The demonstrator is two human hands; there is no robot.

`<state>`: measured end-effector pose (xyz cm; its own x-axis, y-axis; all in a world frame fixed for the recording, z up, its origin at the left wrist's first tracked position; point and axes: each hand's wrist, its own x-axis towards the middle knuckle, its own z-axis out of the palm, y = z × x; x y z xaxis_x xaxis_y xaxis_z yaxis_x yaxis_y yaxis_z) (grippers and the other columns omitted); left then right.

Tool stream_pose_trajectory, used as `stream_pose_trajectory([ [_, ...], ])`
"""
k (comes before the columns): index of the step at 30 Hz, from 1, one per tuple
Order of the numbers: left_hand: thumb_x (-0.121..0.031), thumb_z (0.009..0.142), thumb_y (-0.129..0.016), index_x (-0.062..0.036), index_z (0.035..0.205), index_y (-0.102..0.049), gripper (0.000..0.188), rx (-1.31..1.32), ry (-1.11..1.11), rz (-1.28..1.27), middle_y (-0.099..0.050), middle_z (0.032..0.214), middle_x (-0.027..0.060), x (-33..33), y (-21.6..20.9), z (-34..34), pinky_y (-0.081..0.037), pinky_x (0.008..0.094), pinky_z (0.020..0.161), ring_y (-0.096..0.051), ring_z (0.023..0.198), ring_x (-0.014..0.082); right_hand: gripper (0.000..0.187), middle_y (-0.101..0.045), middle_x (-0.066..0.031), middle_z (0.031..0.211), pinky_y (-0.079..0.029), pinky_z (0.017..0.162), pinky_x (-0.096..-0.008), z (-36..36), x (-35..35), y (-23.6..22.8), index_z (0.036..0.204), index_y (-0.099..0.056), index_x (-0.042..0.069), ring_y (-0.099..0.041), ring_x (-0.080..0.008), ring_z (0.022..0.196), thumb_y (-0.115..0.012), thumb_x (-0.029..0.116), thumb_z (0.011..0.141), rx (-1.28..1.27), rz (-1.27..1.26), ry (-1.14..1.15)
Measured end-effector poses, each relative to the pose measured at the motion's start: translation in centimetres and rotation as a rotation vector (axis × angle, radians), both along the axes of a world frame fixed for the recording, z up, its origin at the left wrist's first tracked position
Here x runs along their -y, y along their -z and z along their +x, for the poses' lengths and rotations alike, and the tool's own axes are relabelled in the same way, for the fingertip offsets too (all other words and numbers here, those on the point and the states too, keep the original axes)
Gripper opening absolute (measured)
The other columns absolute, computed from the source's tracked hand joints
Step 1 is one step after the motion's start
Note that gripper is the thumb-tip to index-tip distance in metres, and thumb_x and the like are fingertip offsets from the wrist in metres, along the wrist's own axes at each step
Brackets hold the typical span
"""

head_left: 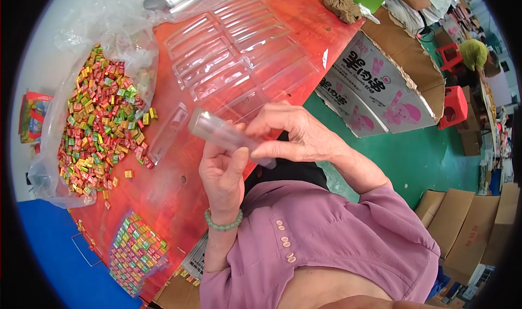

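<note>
Above the table's near edge I hold a narrow stack of clear plastic trays (213, 130), tilted with its far end up to the left. My left hand (222, 170) is closed round its underside, the thumb pressed on the side. My right hand (296, 132) pinches the nearer part between thumb and fingers. A single clear tray (168, 135) lies on the red table to the left of the stack. Beyond it, rows of clear trays (239, 48) are laid out side by side. How many pieces the stack has I cannot tell.
A heap of small colourful wrapped pieces (103, 124) spills from a clear plastic bag (46, 167) at left. A packed sheet of similar pieces (136, 252) lies at the table's near left. Right stand an open cardboard box (380, 86), a red stool (455, 107) and cartons (470, 227); people sit beyond.
</note>
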<state>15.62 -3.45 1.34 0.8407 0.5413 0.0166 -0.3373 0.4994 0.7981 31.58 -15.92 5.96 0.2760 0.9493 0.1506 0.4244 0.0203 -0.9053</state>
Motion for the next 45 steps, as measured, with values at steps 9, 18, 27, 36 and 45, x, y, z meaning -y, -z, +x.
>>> stream_pose_trajectory([
  [9, 0.002, 0.09, -0.068, 0.0028, 0.131, -0.052, 0.044, 0.023, 0.063, 0.037, -0.062, 0.125, 0.0125, -0.2, -2.2, 3.2, -0.05, 0.0343, 0.101, -0.061, 0.117, 0.0219, 0.015, -0.066, -0.0024, 0.084, -0.049, 0.074, -0.0284, 1.4, 0.8, -1.2, 0.093, -0.071, 0.003, -0.063, -0.0108, 0.079, -0.079, 0.013, 0.085, -0.465, -0.007, -0.079],
  [18, 0.002, 0.09, -0.068, 0.0024, 0.127, -0.055, 0.039, -0.027, 0.134, 0.143, -0.063, 0.118, 0.0122, -0.4, -4.5, 7.4, -0.053, 0.0312, 0.096, -0.063, 0.113, 0.0192, 0.008, -0.069, -0.0012, 0.08, -0.05, 0.073, -0.0258, 5.6, 1.6, -0.7, 0.092, -0.074, 0.002, -0.061, -0.0098, 0.076, -0.076, 0.005, 0.085, -0.713, -0.042, -0.023],
  [27, 0.002, 0.091, -0.065, 0.002, 0.13, -0.053, 0.041, -0.067, 0.095, 0.073, -0.062, 0.123, 0.0109, -2.1, -2.7, 8.2, -0.05, 0.0318, 0.099, -0.061, 0.117, 0.0207, 0.007, -0.067, -0.0128, 0.087, -0.053, 0.069, -0.0346, 15.9, -0.1, -0.9, 0.097, -0.062, 0.002, -0.066, -0.0286, 0.08, -0.06, 0.003, 0.091, 0.843, 0.149, 0.563],
  [36, -0.006, 0.089, -0.071, 0.0046, 0.137, -0.047, 0.055, -0.042, 0.227, 0.052, -0.06, 0.131, 0.0173, -2.2, -1.4, 8.3, -0.044, 0.048, 0.109, -0.058, 0.124, 0.0352, 0.017, -0.065, -0.0119, 0.099, -0.053, 0.074, -0.0458, 30.8, -4.1, 5.9, 0.101, -0.056, 0.007, -0.065, -0.0366, 0.089, -0.05, 0.003, 0.085, 1.288, -0.184, 0.619],
  [45, 0.005, 0.087, -0.07, 0.0028, 0.139, -0.045, 0.058, -0.027, 0.234, -0.041, -0.057, 0.133, 0.0125, -3.2, -1.1, 7.6, -0.047, 0.0408, 0.105, -0.056, 0.127, 0.0299, 0.016, -0.062, -0.0147, 0.102, -0.052, 0.08, -0.0466, 34.3, -6.9, 7.3, 0.099, -0.057, 0.005, -0.063, -0.0378, 0.098, -0.048, 0.002, 0.086, 1.301, -0.131, 0.581],
])
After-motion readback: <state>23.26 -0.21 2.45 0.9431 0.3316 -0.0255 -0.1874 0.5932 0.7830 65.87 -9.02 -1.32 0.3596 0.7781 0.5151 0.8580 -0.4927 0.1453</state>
